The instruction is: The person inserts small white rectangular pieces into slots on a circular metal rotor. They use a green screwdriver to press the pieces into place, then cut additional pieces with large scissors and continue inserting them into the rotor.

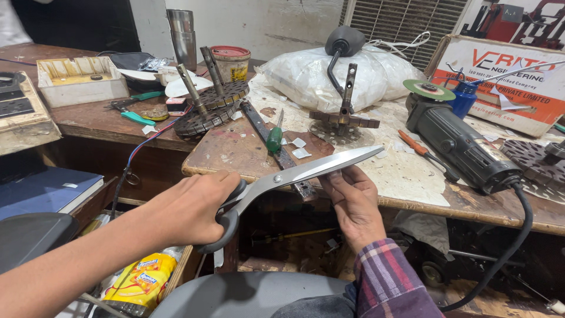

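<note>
The scissors (pixel 306 168) have bright silver blades and black handles. The sleeve (pixel 388 280) above the right hand (pixel 353 203) is plaid in purple, red and pale lines. A screwdriver (pixel 275 138) on the tabletop (pixel 235 154) has a green handle; another screwdriver (pixel 419 147) has an orange one. The angle grinder (pixel 465 144) is dark grey with a green disc. The tabletop is worn brown, patched with white. A bottle (pixel 464 99) is blue. The snack packet (pixel 141 282) below is yellow with red.
</note>
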